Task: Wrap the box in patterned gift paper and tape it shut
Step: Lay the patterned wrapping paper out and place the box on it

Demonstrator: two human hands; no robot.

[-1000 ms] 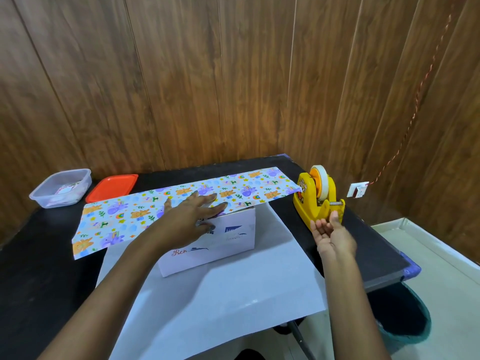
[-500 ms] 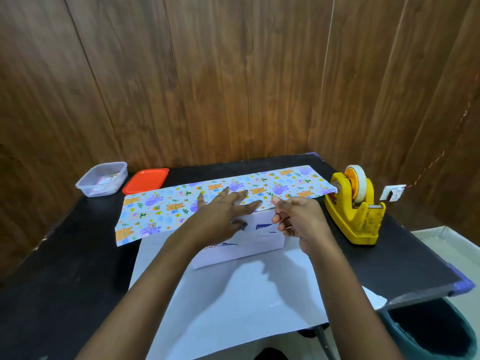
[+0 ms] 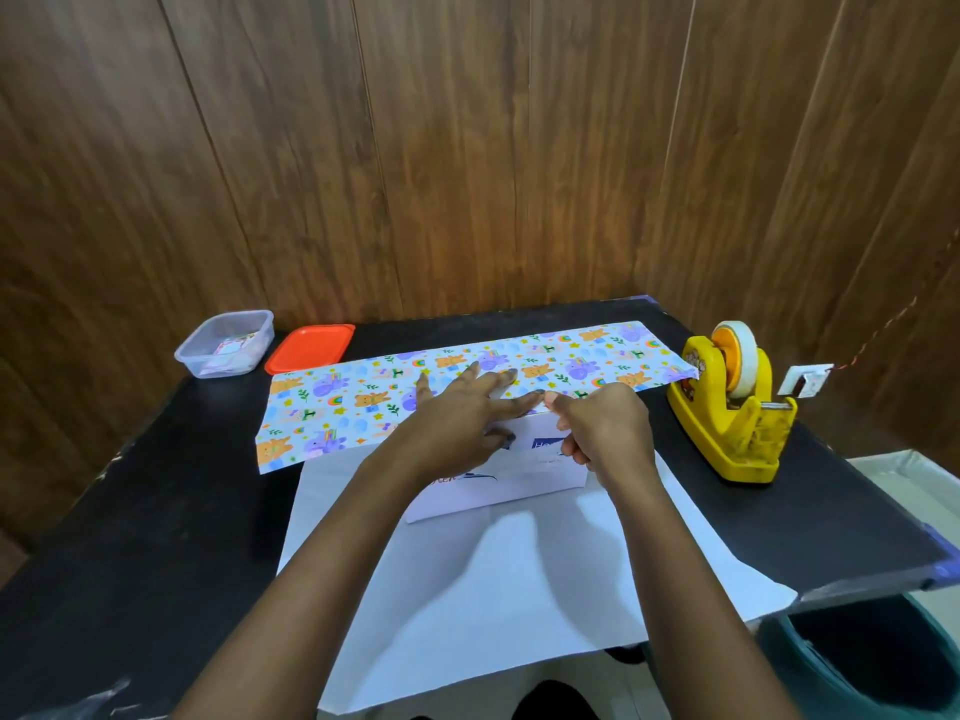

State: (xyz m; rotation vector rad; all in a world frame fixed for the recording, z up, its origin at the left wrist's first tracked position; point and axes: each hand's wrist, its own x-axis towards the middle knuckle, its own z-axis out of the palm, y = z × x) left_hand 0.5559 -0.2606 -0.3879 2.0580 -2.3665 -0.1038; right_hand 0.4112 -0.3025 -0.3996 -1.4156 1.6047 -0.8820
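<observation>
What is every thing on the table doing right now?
Box: unwrapped, front side bare.
Gift paper: far flap folded over the box top.
Left hand: flat, pressing the flap down.
Right hand: curled at the flap's edge.
Tape holder: upright, roll loaded.
Clear tub: open.
Orange lid: off, lying flat.

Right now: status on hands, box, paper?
Left hand flat, pinning gift paper on box. Right hand curled at paper edge. Tape dispenser right, clear.
</observation>
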